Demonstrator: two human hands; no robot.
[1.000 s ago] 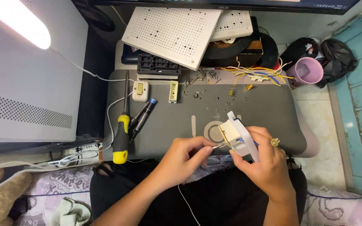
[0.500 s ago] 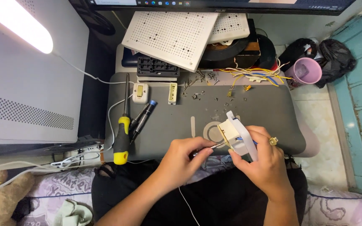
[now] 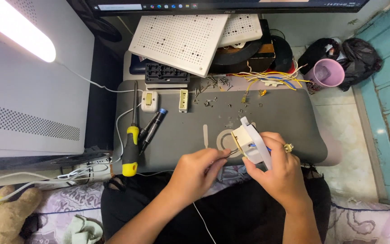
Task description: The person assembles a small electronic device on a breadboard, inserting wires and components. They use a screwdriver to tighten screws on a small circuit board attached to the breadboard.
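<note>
Over the near edge of the grey desk mat (image 3: 285, 113), the right hand (image 3: 281, 174) clamps a white switch module (image 3: 249, 142), tilted. The left hand (image 3: 199, 174) pinches a thin wire (image 3: 231, 153) against it. Open mat lies right; a yellow-handled screwdriver (image 3: 132, 144) lies far left.

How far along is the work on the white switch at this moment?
Partly done, it seems: the white switch is off the grey mat, tilted in the right hand, with loose screws and cut yellow wires lying behind. In hand: the left hand works something thin, too small to identify, at its back. Apparently left: two small switch parts and the yellow-handled screwdriver lie untouched.
</note>
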